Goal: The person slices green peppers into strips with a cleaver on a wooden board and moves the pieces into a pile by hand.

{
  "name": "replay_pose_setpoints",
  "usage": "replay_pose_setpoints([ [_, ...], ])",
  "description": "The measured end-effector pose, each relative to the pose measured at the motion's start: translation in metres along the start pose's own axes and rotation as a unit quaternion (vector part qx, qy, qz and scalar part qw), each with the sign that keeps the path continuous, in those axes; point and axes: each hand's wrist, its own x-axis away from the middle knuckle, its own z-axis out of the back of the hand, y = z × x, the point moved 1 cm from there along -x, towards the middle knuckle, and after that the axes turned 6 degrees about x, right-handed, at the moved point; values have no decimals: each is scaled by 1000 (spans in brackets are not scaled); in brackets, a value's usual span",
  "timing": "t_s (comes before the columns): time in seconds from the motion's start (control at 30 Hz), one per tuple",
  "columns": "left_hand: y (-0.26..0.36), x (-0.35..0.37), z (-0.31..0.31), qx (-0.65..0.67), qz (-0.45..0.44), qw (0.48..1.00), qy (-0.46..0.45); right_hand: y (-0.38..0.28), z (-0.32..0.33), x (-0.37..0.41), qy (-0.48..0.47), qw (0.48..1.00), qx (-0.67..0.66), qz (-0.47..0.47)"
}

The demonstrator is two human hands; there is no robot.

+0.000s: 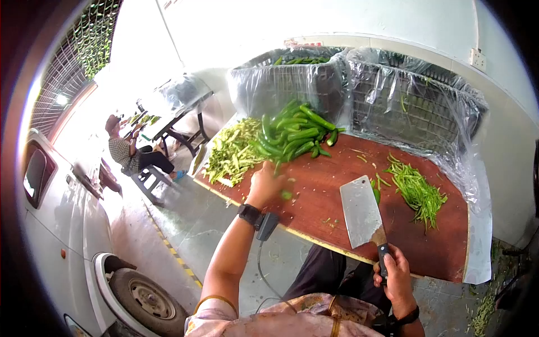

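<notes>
My right hand (397, 275) is wrapped round the dark handle of a cleaver (360, 210). Its broad blade lies flat over the red-brown board (331, 185), near the front edge. Partly behind the blade is a green pepper (376, 194). My left hand (267, 182) is smeared by motion at the near side of a heap of whole green peppers (297, 132); blurred green bits show beside it, and its fingers cannot be made out. Left of the heap lies a pile of pale green cut strips (233, 151). Finely shredded green pepper (416, 188) rests on the right of the board.
Two plastic-lined crates (286, 90) (401, 104) stand along the board's back edge; the left one holds green peppers. A seated person (135, 149) works at another table at the far left. A white vehicle (73, 224) stands close on my left.
</notes>
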Motion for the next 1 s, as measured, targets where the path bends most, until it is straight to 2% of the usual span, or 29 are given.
replay_pose_setpoints([
  [0.1,3,23,12,30,21,998,-55,8,-4,-2,-11,1000,-7,-14],
  [0.17,9,40,18,54,-86,987,-127,13,-5,-3,-9,1000,-13,-23],
  [0.23,1,46,13,68,-102,976,-183,19,-5,-8,-20,1000,7,-13],
  [0.3,12,59,11,-20,-245,968,-50,28,-5,-14,-29,998,39,37],
  [0.37,19,62,15,-22,-289,954,-75,31,-8,-14,-26,999,9,30],
  [0.5,22,71,-4,-38,-283,956,-70,30,-19,-9,-34,999,-14,-1],
  [0.57,36,80,-10,-23,-278,957,-75,32,-27,-7,-34,999,-24,32],
  [0.63,41,84,-13,-12,-296,955,-29,34,-31,-8,-49,998,-5,45],
  [0.67,40,85,-16,-43,-288,956,-33,35,-33,-8,-49,998,-22,44],
  [0.77,49,93,-15,-20,-297,954,-29,44,-36,-11,-61,997,-27,47],
  [0.8,48,95,-15,-6,-275,959,-70,45,-37,-12,-65,996,-28,46],
  [0.9,44,102,-19,-45,-319,945,-62,45,-38,-12,-76,996,-38,41],
  [0.93,42,101,-17,-40,-284,952,-110,45,-38,-11,-78,995,-31,52],
  [1.0,37,101,-18,-47,-291,949,-113,47,-40,-10,-80,995,-45,48],
])
